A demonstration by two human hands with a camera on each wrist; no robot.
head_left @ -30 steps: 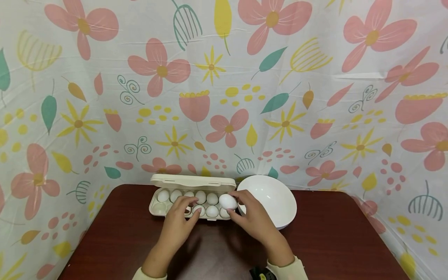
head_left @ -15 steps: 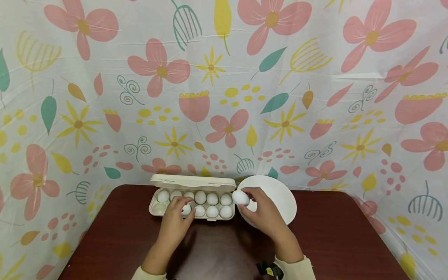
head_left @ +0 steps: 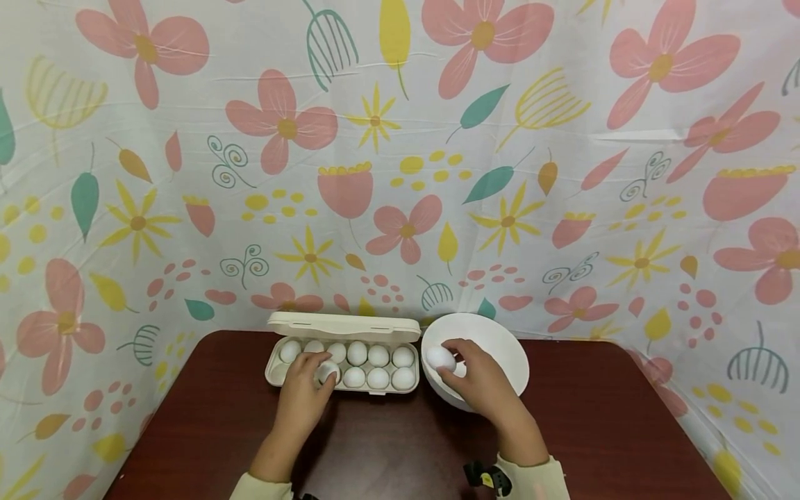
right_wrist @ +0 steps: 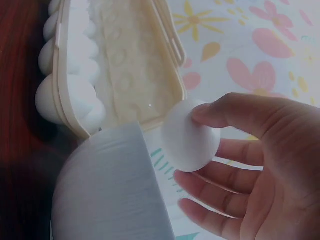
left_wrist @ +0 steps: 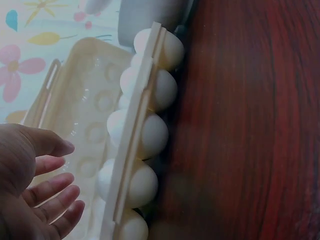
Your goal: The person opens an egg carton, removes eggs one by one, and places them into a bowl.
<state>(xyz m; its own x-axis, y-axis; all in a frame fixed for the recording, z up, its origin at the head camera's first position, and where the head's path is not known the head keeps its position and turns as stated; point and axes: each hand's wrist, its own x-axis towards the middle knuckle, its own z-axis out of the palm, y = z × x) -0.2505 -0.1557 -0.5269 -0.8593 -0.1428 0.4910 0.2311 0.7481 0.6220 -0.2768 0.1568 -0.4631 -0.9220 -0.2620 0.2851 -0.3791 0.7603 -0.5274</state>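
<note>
Flowered cloth (head_left: 400, 104) in pink, yellow and green hangs behind a dark reddish-brown counter (head_left: 387, 444). Toward the counter's far side, left of centre, lies a long cream carton (head_left: 277, 375), its lid (head_left: 344, 323) raised along the far edge. White eggs (head_left: 357, 353) sit in it in two rows, a far one and a near one. Just beside the carton's right end rests a white bowl (head_left: 520, 361).

The person's right hand (head_left: 484, 375) holds one white egg (head_left: 439, 358) between thumb and fingers, over the left part of the bowl. From the right wrist, this egg shows beside the bowl's rim, clear of the carton, with the thumb on its upper side.

The left hand (head_left: 302, 387) hovers at the left part of the carton, fingers loose and parted from the thumb, gripping nothing. One near-row egg shows between thumb and fingers in the head view; whether the fingertips touch it cannot be told, since they partly cover it.

Both arms reach in from the near side in cream sleeves (head_left: 534, 479). A black strap (head_left: 487, 478) with a yellow mark is by the right wrist.
</note>
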